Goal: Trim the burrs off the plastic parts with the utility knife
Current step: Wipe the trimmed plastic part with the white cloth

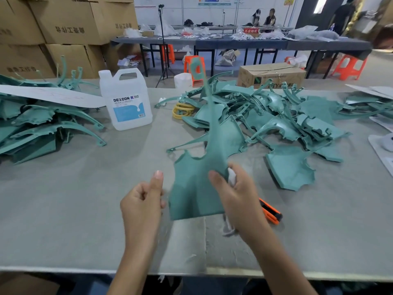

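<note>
Teal plastic part [191, 188] looks light and whippy, so the right hand [236, 194] clamps its broad base; left hand [142, 201] slack, empty.

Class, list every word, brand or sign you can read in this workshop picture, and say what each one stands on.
"DEXCON": on the blue label of the white jug.
"不合格区": on the red sign on the far table.
"TY": partly hidden print on the cardboard box.
Not readable: the small print under DEXCON, the print on the stacked cartons, and the wall posters.
</note>
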Demonstrator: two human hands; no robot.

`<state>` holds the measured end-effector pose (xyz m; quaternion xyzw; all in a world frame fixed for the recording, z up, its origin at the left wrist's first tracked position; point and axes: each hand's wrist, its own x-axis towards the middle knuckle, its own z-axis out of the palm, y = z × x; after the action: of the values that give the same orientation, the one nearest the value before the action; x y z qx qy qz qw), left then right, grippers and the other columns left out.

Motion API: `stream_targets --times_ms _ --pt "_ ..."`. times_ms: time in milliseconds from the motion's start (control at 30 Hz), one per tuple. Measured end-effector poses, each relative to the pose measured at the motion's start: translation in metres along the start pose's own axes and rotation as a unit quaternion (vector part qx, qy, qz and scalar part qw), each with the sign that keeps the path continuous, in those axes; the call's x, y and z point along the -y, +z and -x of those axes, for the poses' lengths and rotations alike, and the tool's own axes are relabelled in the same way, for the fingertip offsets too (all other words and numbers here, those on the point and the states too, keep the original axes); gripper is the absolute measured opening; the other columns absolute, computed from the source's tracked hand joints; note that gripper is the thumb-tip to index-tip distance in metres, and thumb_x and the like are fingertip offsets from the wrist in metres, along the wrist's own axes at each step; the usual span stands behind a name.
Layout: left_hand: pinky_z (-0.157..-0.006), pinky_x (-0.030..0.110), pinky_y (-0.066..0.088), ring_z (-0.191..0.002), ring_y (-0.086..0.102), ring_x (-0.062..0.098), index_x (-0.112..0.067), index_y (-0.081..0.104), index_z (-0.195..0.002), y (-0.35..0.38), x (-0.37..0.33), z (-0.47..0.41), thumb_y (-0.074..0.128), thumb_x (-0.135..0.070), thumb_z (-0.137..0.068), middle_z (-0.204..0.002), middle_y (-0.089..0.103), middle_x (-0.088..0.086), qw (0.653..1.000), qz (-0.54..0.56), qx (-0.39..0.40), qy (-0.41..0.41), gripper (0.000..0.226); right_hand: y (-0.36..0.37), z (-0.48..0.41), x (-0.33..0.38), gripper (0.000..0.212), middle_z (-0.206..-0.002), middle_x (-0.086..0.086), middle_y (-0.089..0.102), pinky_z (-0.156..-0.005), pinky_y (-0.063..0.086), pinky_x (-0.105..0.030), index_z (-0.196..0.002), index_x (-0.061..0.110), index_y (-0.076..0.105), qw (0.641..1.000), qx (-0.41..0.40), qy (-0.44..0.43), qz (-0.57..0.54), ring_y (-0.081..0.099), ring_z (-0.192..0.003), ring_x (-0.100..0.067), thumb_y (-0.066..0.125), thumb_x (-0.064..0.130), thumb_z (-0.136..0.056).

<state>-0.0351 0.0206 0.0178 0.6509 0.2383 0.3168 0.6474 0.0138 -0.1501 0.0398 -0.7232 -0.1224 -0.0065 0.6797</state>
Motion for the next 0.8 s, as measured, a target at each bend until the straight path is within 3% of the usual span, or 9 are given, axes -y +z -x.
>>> stream_targets --times_ms 100,167,233,333,433,533,633,733,800 --pt "-0.075 0.031 0.052 -0.079 0.06 -0.005 -0.045 0.064 -0.087 0.018 -0.008 0.01 0.054 -0.081 -0.071 -0.089 0.066 -0.018 0.995 -0.046 0.079 0.033 0.041 0.02 0.016 -0.002 0.008 -0.083 0.006 0.07 -0.059 0.057 -0.034 -0.099 0.036 0.058 0.998 0.013 -0.012 0.066 0.065 -0.067 -0.01 0.063 0.042 -0.096" --pt "-0.103 0.036 0.048 -0.121 0.056 0.002 -0.054 0.048 -0.127 0.026 -0.015 0.013 0.062 -0.09 -0.055 -0.132 0.055 -0.013 0.981 -0.026 0.194 -0.009 0.082 0.031 0.025 0.003 0.016 -0.08 0.016 0.068 -0.052 0.048 -0.022 -0.096 0.044 0.054 0.995 0.03 -0.019 0.093 0.061 -0.061 -0.005 0.056 0.056 -0.087" --pt "-0.103 0.039 0.05 -0.122 0.06 0.014 -0.044 0.037 -0.146 0.026 -0.014 0.014 0.069 -0.092 -0.047 -0.13 0.06 -0.009 0.964 0.03 0.258 -0.06 0.114 0.034 0.033 0.006 0.021 -0.075 0.008 0.068 -0.049 0.048 -0.03 -0.093 0.043 0.054 0.995 0.05 -0.014 0.084 0.059 -0.055 -0.008 0.054 0.061 -0.081" --pt "-0.079 0.02 0.056 -0.105 0.069 0.003 -0.054 0.045 -0.138 0.02 -0.016 0.017 0.076 -0.083 -0.055 -0.105 0.07 -0.022 0.938 0.12 0.319 -0.066 0.093 0.03 0.038 0.011 0.017 -0.073 -0.001 0.062 -0.049 0.045 -0.036 -0.094 0.031 0.054 0.993 0.109 0.017 -0.034 0.056 -0.058 -0.017 0.067 0.04 -0.087" --pt "-0.075 0.025 0.058 -0.1 0.072 0.01 -0.054 0.057 -0.128 0.022 -0.024 0.023 0.078 -0.071 -0.067 -0.105 0.073 -0.011 0.919 0.204 0.326 -0.092 0.067 0.025 0.032 0.024 0.016 -0.086 -0.008 0.064 -0.057 0.046 -0.03 -0.099 0.018 0.054 0.98 0.155 0.067 -0.104 0.057 -0.063 -0.015 0.066 0.025 -0.092" --pt "-0.077 0.035 0.059 -0.104 0.072 0.026 -0.035 0.066 -0.13 0.024 -0.031 0.026 0.07 -0.052 -0.08 -0.117 0.073 0.009 0.882 0.326 0.282 -0.191 0.053 0.02 0.024 0.039 0.034 -0.117 -0.03 0.066 -0.084 0.056 -0.039 -0.101 0.008 0.064 0.964 0.159 0.087 -0.195 0.071 -0.089 -0.021 0.058 0.042 -0.097" --pt "-0.078 0.037 0.059 -0.109 0.07 0.034 -0.011 0.067 -0.13 0.027 -0.035 0.035 0.061 -0.047 -0.086 -0.124 0.069 0.019 0.853 0.366 0.286 -0.24 0.057 0.018 0.019 0.055 0.039 -0.101 -0.018 0.071 -0.085 0.056 -0.044 -0.093 0.02 0.072 0.914 0.136 0.039 -0.381 0.068 -0.096 -0.032 0.056 0.056 -0.093" --pt "-0.079 0.03 0.056 -0.096 0.072 0.023 -0.013 0.08 -0.1 0.035 -0.04 0.037 0.059 -0.045 -0.085 -0.101 0.074 0.008 0.858 0.385 0.249 -0.231 0.041 0.04 0.024 0.049 0.028 -0.097 -0.005 0.067 -0.076 0.053 -0.033 -0.1 0.022 0.069 0.963 0.07 -0.056 -0.254 0.064 -0.087 -0.018 0.05 0.043 -0.097" --pt "-0.086 0.034 0.048 -0.091 0.058 0.021 -0.024 0.074 -0.085 0.037 -0.044 0.033 0.059 -0.05 -0.084 -0.086 0.06 0.0 0.851 0.421 0.229 -0.217 0.03 0.059 0.036 0.03 0.027 -0.124 0.006 0.064 -0.101 0.043 -0.031 -0.121 0.025 0.064 0.978 0.032 -0.206 -0.014 0.06 -0.116 -0.01 0.048 0.033 -0.101"
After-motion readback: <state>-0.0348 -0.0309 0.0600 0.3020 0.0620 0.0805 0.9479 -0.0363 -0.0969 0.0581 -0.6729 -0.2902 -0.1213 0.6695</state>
